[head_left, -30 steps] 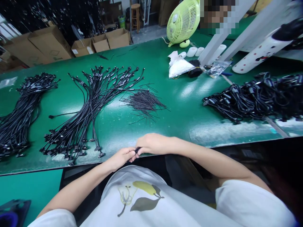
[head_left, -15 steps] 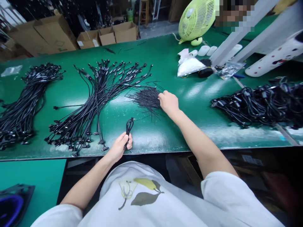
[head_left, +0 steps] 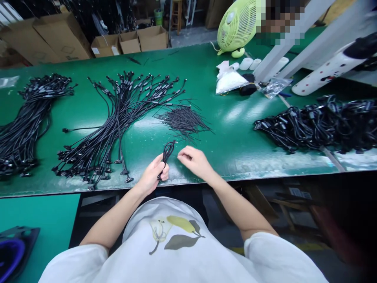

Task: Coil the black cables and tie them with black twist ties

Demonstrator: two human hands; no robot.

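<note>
My left hand (head_left: 153, 173) is closed around a coiled black cable (head_left: 168, 151), whose loops stick up above the fingers near the table's front edge. Just to the right of the coil is my right hand (head_left: 196, 160), thumb and forefinger pinched together; whatever is between them is too thin to make out. Beyond both hands lies a loose heap of thin black ties (head_left: 184, 120). A spread bundle of straight black cables (head_left: 118, 118) with plugs at both ends lies to the left.
Another cable bundle (head_left: 35, 114) lies far left. Coiled cables (head_left: 318, 124) are piled at right. Behind stand a green fan (head_left: 237, 25), a white bag (head_left: 231, 81), grey posts (head_left: 290, 43) and a spotted white cylinder (head_left: 326, 72). Cardboard boxes (head_left: 151, 39) stand past the green table (head_left: 229, 137).
My right hand has come back from the heap of ties toward my body, beside the coil. My left hand, still holding the coiled cable, has shifted slightly right and up.
</note>
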